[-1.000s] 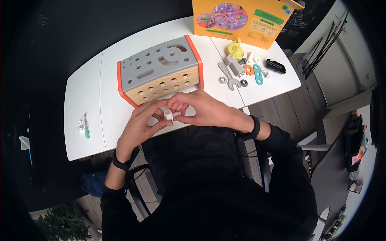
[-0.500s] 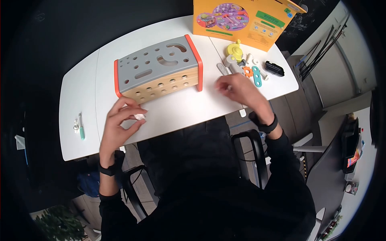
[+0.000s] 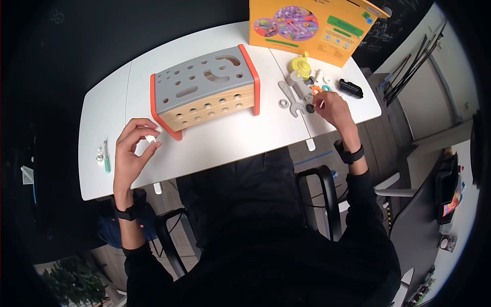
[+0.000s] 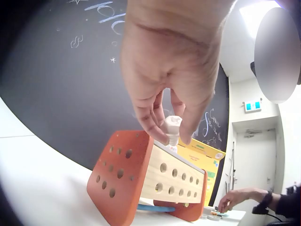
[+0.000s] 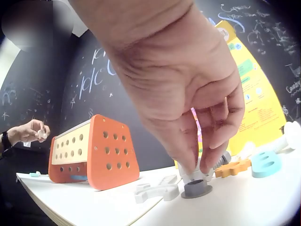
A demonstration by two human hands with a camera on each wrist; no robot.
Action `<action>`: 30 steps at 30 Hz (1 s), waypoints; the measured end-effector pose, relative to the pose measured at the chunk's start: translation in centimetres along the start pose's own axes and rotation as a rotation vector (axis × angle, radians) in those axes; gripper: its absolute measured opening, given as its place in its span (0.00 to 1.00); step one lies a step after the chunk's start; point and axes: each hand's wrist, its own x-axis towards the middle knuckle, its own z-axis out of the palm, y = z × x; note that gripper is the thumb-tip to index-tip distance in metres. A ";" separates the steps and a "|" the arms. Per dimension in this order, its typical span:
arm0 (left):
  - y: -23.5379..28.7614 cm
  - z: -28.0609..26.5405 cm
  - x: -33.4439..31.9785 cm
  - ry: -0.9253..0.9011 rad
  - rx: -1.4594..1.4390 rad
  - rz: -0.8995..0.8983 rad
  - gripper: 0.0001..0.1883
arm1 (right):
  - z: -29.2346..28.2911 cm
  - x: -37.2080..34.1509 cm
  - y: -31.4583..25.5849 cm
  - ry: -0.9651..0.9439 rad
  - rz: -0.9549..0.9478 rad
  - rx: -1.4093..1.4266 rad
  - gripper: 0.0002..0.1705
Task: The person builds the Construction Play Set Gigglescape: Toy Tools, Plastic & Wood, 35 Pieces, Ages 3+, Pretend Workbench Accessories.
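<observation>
At the table's left side, my left hand (image 3: pixel 134 148) pinches a white toy bolt (image 4: pixel 172 126) between thumb and fingers, its hexagonal head towards the left wrist camera. My right hand (image 3: pixel 335 110) is over the loose parts on the right, fingers bent down and tips drawn together. Those fingertips are right at a dark grey nut (image 5: pixel 195 188) lying on the table; I cannot tell whether they grip it. A light grey wrench (image 3: pixel 290 98) lies just left of the nut. Beyond the fingers are an orange gear (image 5: pixel 233 168) and a turquoise strip (image 5: pixel 266 164), partly covered in the head view.
Between my hands stands a toy workbench (image 3: pixel 204 84) with a grey top and red ends. A yellow box (image 3: pixel 307 30) stands behind the parts. Around them are a light grey nut (image 3: pixel 283 104), a yellow piece (image 3: pixel 300 66) and a black case (image 3: pixel 351 88). A green-handled screwdriver (image 3: pixel 107 159) lies far left.
The hands were together at the white bolt in front of the workbench. They have parted: the left moved left with the bolt, the right moved right to the loose parts.
</observation>
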 end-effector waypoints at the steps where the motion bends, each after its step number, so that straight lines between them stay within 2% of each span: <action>1: 0.1 0.0 0.0 -0.005 0.001 0.002 0.15 | 0.0 0.1 -0.1 0.011 -0.015 0.011 0.08; 6: 0.7 0.1 -0.2 0.007 0.045 -0.065 0.15 | 0.8 0.2 0.6 0.059 -0.056 -0.011 0.08; 12: -0.3 -0.5 -0.4 0.003 0.053 -0.073 0.16 | 0.0 4.3 5.7 0.360 0.086 0.038 0.08; 13: -0.4 -0.6 -0.3 0.002 0.063 -0.078 0.16 | 0.5 5.4 7.0 0.360 0.092 0.036 0.08; 15: -0.4 -0.6 -0.2 0.023 0.077 -0.085 0.15 | 1.6 7.1 9.3 0.400 -0.025 -0.052 0.11; 16: -0.4 -0.6 0.0 0.030 0.085 -0.090 0.15 | 1.5 7.3 9.5 0.401 -0.034 -0.045 0.11; 18: -0.4 -0.9 0.1 0.045 0.147 -0.098 0.14 | 1.6 8.1 9.3 0.168 0.041 -0.066 0.15; 19: -1.1 -1.2 0.1 0.063 0.153 -0.104 0.12 | 3.2 8.9 11.2 0.192 0.058 -0.060 0.17; 21: -3.0 -1.8 0.0 0.104 0.146 -0.148 0.11 | 4.7 10.9 14.0 0.232 -0.041 -0.003 0.11; 22: -3.7 -2.1 0.0 0.133 0.080 -0.164 0.13 | 4.2 11.6 14.8 0.134 -0.063 -0.072 0.10; 23: -4.7 -2.3 0.1 0.170 0.004 -0.156 0.14 | 3.3 11.3 14.1 0.150 -0.115 -0.046 0.11; 24: -5.6 -2.6 0.2 0.190 -0.016 -0.177 0.15 | 3.2 11.9 14.3 0.177 -0.071 -0.048 0.13; 25: -6.5 -2.7 0.3 0.218 0.030 -0.219 0.14 | 3.1 11.6 13.9 0.408 -0.181 0.009 0.14; 28: -9.9 -2.5 1.3 0.277 0.036 -0.297 0.13 | -0.2 10.2 8.7 0.344 -0.143 0.283 0.11; 29: -8.9 -2.2 2.1 0.273 0.007 -0.365 0.13 | -1.1 9.5 6.4 0.296 -0.107 0.363 0.11; 30: -9.3 -1.7 2.9 0.269 -0.125 -0.355 0.14 | -1.8 9.2 4.9 0.246 -0.066 0.431 0.11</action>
